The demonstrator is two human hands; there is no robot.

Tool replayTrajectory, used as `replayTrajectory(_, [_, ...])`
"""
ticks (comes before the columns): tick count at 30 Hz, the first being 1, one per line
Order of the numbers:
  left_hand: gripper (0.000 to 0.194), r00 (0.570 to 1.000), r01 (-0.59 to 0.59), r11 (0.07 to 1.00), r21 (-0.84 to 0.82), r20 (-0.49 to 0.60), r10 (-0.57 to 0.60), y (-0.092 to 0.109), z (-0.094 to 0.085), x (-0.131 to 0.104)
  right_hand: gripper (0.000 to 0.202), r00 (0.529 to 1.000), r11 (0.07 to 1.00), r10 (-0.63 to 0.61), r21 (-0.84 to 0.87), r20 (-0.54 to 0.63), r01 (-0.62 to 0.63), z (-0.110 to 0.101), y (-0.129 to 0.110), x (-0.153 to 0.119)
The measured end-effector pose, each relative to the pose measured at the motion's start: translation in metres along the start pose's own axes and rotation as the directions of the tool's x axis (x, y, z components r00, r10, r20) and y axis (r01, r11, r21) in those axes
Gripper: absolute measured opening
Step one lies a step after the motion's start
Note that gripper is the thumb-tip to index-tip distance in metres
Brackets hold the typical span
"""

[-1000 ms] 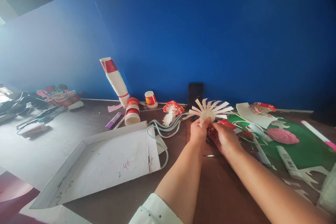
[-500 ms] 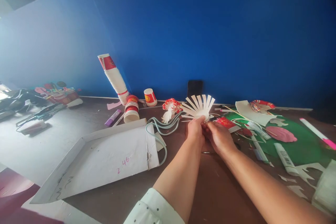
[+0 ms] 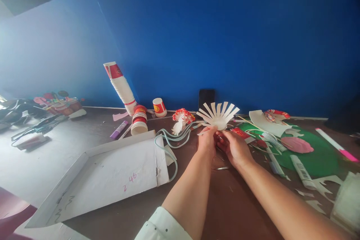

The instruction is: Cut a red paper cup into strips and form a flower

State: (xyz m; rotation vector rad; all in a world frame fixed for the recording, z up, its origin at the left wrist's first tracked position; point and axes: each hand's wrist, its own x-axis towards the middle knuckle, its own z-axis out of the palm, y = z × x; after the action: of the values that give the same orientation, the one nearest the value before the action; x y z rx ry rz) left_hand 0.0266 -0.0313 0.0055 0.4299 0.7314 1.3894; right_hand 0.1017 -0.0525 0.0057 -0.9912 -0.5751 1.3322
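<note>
To the right of the white box lid, a white paper piece with a fan of cut strips is held up over the bench. The left hand pinches its base between thumb and fingers; the right hand has its fingers curled at the same base, though they partly hide one another and I cannot tell whether they grip it. Pale cables loop over the lid's right end and run on toward the hands, cluttering the gap between. Beyond the lid's far edge lean stacked paper cups, with a purple glue stick lying near that edge and a single upturned cup farther back. Beyond the lid's far right corner sits a red-and-white ruffled paper piece. Well to the right of the lid, past the hands, the green mat carries a pink oval piece and a white tube, and torn paper scraps crowd its near side.
</note>
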Motion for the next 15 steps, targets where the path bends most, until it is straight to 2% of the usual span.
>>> replayTrajectory(4, [0.026,0.998,-0.009,1.0,0.027,-0.063,0.011,-0.0031,0.0,0.0025,0.013,0.999,0.999,0.037,-0.002,-0.002,-0.037,-0.0002,0.0029,-0.0011])
replayTrajectory(15, [0.028,0.989,-0.142,0.98,0.141,0.049,0.137,-0.0103,-0.0042,0.0051,0.013,0.993,0.99,0.098,0.105,-0.068,-0.09,-0.0031,0.0004,0.0046])
